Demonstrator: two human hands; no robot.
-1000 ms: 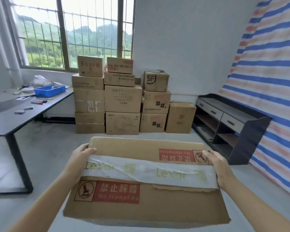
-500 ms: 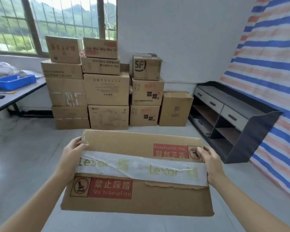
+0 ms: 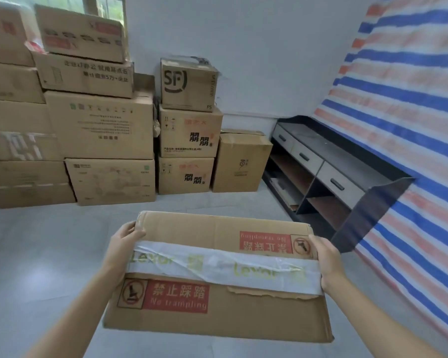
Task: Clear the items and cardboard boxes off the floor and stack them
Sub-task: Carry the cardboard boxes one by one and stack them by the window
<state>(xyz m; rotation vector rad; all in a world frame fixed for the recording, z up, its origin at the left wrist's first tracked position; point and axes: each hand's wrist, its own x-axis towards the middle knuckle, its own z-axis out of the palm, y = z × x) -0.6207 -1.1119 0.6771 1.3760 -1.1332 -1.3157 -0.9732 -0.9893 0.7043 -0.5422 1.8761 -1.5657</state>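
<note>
While the flat cardboard box (image 3: pixel 217 319) was in the air: it sat level between both hands, in front of the person and above the floor (image 3: pixel 36 254), well short of the stack.
Left hand (image 3: pixel 123 244): gripped the box's left short edge, fingers curled round it.
Right hand (image 3: pixel 326 259): gripped the right short edge the same way; the fingertips under the box were hidden, so how far they wrapped could not be told.
Box top: white printed tape across the middle, red "No trampling" labels, a torn strip of card by the tape.
Done so far: box was off the floor; stacked boxes (image 3: pixel 101 125) stood several high against the wall (image 3: pixel 256 47).
Likely spot: probably the low single brown box (image 3: pixel 241 161) or the column topped by the SF box (image 3: pixel 188 83), a guess only.
Left to do: carry it over and set it down; anything outside the view was unknown.
Floor: pale grey, smooth, slightly glossy.
Room: dark low cabinet (image 3: pixel 329 161) with drawers at right, striped tarp (image 3: pixel 411 99) behind it, window (image 3: pixel 101 6) above the stack.
</note>
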